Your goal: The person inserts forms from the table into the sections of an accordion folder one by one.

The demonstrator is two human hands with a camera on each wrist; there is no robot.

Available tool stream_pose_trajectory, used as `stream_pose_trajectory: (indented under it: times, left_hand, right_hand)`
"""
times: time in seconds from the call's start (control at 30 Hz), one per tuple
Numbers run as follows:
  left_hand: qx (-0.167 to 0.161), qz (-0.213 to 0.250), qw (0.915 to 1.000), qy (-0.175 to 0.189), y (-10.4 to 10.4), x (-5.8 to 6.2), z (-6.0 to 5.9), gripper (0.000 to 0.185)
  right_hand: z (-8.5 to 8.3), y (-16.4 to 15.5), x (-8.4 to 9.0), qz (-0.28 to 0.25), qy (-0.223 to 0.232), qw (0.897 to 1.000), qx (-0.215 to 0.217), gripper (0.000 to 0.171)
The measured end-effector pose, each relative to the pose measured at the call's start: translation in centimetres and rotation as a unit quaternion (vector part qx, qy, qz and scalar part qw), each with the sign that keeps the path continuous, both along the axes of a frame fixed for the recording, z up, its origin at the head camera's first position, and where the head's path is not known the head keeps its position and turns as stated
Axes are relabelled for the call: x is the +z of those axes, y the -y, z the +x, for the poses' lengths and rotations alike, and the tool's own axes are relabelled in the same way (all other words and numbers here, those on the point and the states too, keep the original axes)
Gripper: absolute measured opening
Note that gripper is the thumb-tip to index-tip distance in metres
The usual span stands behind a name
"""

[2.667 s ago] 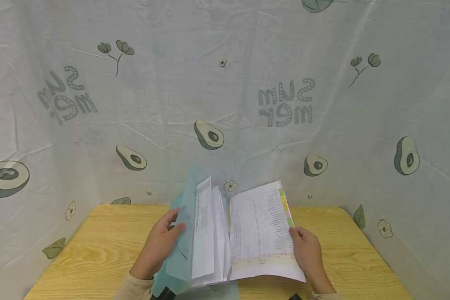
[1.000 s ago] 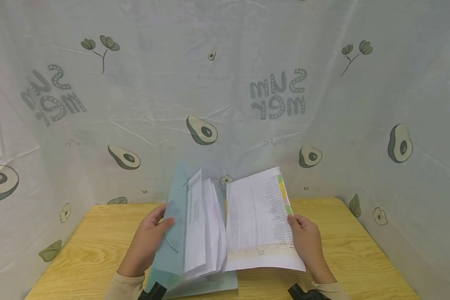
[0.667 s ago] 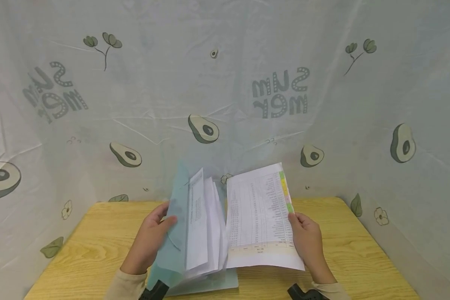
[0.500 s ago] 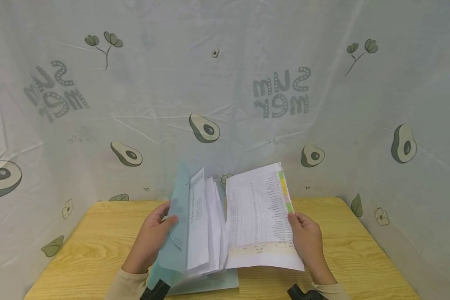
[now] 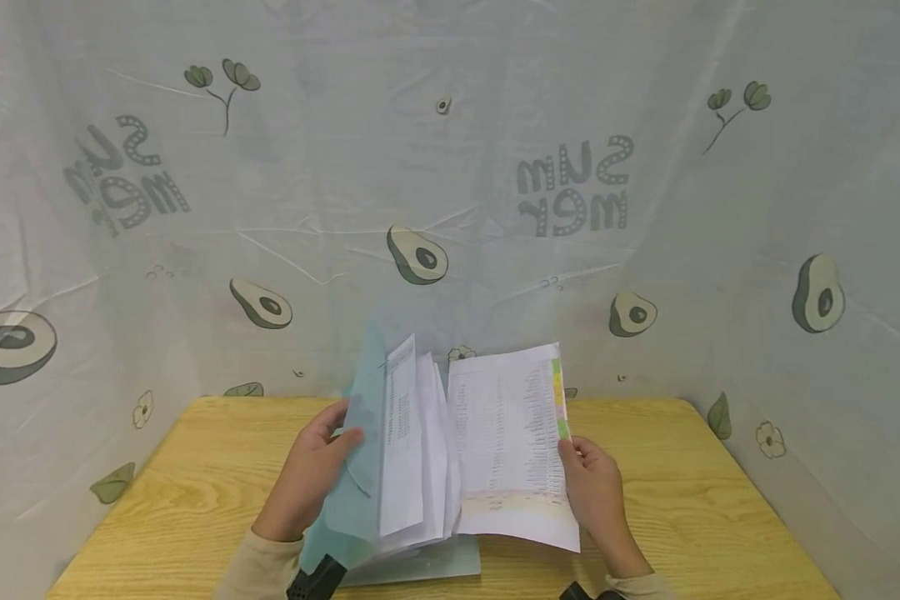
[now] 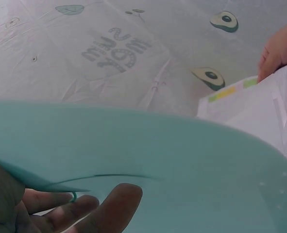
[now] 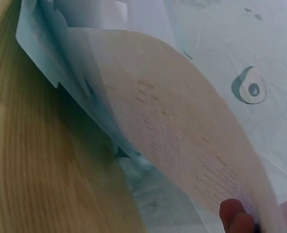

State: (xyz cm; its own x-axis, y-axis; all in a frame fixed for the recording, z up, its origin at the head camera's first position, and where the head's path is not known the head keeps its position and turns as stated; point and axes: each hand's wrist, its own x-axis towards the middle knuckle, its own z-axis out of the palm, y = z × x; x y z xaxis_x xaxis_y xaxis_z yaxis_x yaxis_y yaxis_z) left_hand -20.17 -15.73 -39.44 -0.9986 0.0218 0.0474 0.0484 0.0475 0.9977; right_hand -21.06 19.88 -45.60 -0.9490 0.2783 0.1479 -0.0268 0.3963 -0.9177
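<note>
A translucent teal plastic folder (image 5: 363, 475) stands spread above the table, several white papers (image 5: 403, 450) upright inside it. My left hand (image 5: 311, 467) grips the folder's left cover, thumb on the near face and fingers behind; the left wrist view shows the thumb (image 6: 121, 206) by a curved slit in the plastic. On the right, my right hand (image 5: 594, 492) pinches the edge of a printed sheet (image 5: 506, 450) covered in table rows, with green and yellow marks along its right edge. That sheet bows in the right wrist view, its left edge beside the folder's papers.
The wooden table (image 5: 690, 500) extends on both sides of the folder. Behind it hangs a pale curtain (image 5: 330, 167) printed with avocados and leaves, which also closes in the left and right sides. Dark wrist camera mounts (image 5: 317, 577) show at the bottom edge.
The right hand has shifted a little left and down with the printed sheet, bringing it nearer the folder's papers. The left hand keeps its grip on the folder; the view has shifted slightly.
</note>
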Motion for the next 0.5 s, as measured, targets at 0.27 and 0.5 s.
stream_pose_trajectory:
  times: [0.27, 0.5]
  left_hand:
    - [-0.001, -0.009, 0.9999, -0.006, -0.1, 0.0, 0.0, 0.045]
    - [-0.009, -0.014, 0.9997, -0.016, -0.4, 0.0, 0.2, 0.048]
  right_hand:
    - [-0.2, 1.0, -1.2, -0.01, 0.029, 0.999, 0.031, 0.032]
    - [-0.6, 2.1, -2.0, -0.032, 0.029, 0.996, 0.072, 0.027]
